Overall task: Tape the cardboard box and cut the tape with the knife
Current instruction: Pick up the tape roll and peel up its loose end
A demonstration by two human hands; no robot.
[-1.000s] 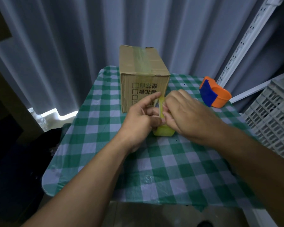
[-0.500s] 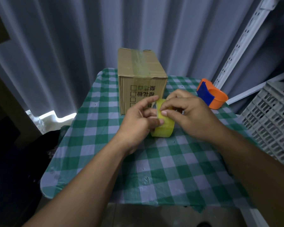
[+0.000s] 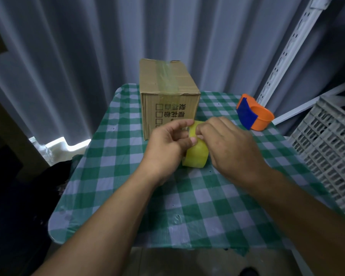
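A brown cardboard box (image 3: 167, 92) with black print on its front stands at the back of the table, a strip of clear tape running over its top. Just in front of it I hold a yellow tape roll (image 3: 196, 154) upright above the checked cloth. My left hand (image 3: 167, 144) grips the roll from the left, thumb on its face. My right hand (image 3: 227, 144) covers the roll's right side, fingertips pinching at its upper rim. No knife is visible.
An orange and blue tape cutter (image 3: 253, 113) lies at the table's back right. A grey plastic crate (image 3: 327, 148) stands off the right edge. The green checked tablecloth (image 3: 187, 206) covers a small table; grey curtains hang behind.
The roll has stayed between both hands in front of the box. My right fingers have shifted along the roll's upper rim.
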